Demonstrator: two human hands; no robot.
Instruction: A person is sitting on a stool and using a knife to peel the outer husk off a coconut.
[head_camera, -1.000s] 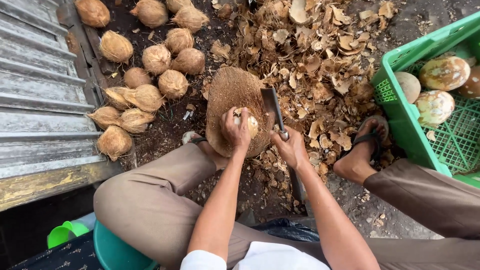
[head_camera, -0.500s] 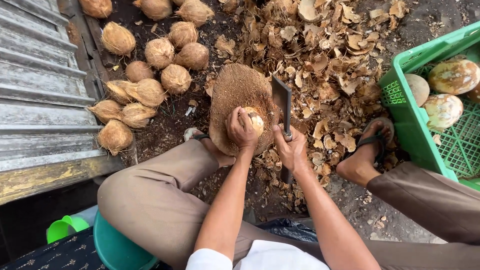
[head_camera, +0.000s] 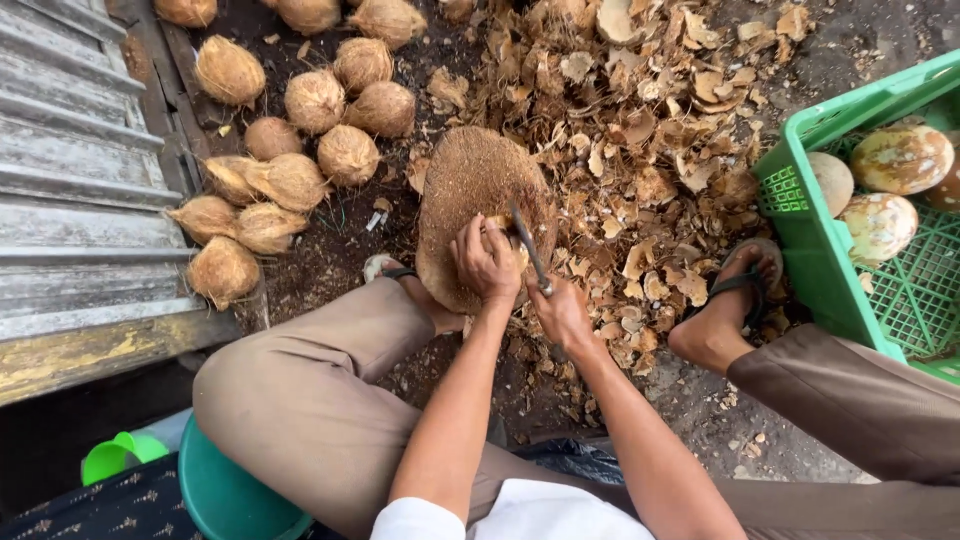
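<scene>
Since half a second ago the blade (head_camera: 529, 248) is coming down from upright and is now lying edge-on against the coconut (head_camera: 497, 228), its tip reaching toward the far side of the round fibrous block (head_camera: 470, 190) on which the work is being done. The left hand (head_camera: 487, 262) is wrapping around the coconut, its grip clenched on the nut and pressing it onto the near right part of the block; the right hand (head_camera: 562, 312) is closing around the knife's handle, just near and right of the left one.

As a judgement, the chief danger is sitting in how close the two are: the left fingers (head_camera: 472, 240) are curling right beside the cutting edge, so a glancing stroke off the hard, rounded shell could be sliding into them. The coconut is resting on a small patch of the block, and a loose hold could be letting it roll under the blow. Bare feet are flanking the block, the right foot (head_camera: 730, 300) in a sandal among the husk chips (head_camera: 640, 150), so a deflected blade or flying shard could be reaching them. Unhusked coconuts (head_camera: 300, 130) are lying at far left, and peeled ones are waiting in the green crate (head_camera: 800, 250) at right.
</scene>
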